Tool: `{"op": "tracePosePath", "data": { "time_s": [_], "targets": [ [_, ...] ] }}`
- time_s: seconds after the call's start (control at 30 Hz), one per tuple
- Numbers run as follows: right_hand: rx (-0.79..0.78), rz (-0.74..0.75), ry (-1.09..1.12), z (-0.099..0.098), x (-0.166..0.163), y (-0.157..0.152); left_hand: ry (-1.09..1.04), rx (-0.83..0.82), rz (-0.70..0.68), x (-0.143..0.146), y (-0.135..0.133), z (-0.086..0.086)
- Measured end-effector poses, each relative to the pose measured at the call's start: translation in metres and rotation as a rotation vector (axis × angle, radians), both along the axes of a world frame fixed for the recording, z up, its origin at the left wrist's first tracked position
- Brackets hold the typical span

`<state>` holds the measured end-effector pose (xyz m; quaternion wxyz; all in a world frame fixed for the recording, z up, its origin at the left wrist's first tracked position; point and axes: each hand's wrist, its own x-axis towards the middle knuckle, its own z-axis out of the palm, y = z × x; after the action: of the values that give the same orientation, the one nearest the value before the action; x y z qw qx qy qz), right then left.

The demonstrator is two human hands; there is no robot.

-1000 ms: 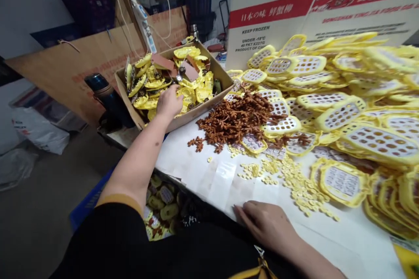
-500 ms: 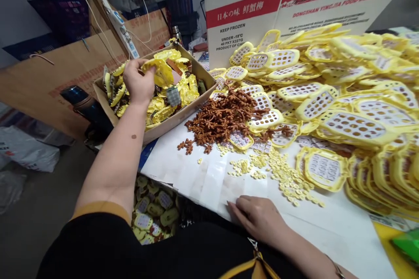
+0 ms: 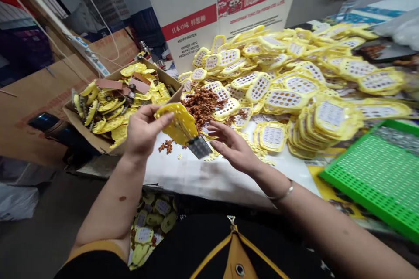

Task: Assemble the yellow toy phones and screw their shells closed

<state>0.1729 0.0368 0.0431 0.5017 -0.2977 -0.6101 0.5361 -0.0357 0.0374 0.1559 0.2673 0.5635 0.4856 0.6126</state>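
Shell of yellow plastic (image 3: 176, 121) gripped in left hand (image 3: 142, 134), dark rectangular panel (image 3: 200, 148) at lower end near open right hand (image 3: 236, 148), above white desk (image 3: 176, 172).

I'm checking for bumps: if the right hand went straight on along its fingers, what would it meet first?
The right hand would probably meet the yellow piece in the left hand first, though depth is hard to judge.
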Motion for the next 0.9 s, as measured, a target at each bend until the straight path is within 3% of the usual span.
{"op": "tracePosePath", "data": {
  "time_s": [0.1, 0.27, 0.33, 0.53, 0.7, 0.9],
  "targets": [
    [-0.096, 0.135, 0.089, 0.003, 0.003, -0.004, -0.119, -0.183, -0.142, 0.028, -0.015, -0.027],
    [-0.364, 0.066, 0.231, -0.008, 0.004, -0.028, -0.513, -0.472, -0.533, 0.055, -0.035, -0.058],
    [-0.465, 0.102, 0.335, -0.012, 0.002, -0.036, -0.596, -0.556, -0.629, 0.062, -0.042, -0.067],
    [-0.709, 0.230, 0.511, -0.024, 0.000, -0.047, -0.601, -0.404, -0.602, 0.069, -0.047, -0.076],
    [-0.920, 0.618, 0.577, -0.042, -0.002, -0.055, -0.557, -0.284, -0.596, 0.059, -0.041, -0.069],
    [-0.858, 0.794, 0.724, -0.044, 0.015, -0.061, -0.559, -0.349, -0.555, 0.048, -0.041, -0.064]
  ]
}}
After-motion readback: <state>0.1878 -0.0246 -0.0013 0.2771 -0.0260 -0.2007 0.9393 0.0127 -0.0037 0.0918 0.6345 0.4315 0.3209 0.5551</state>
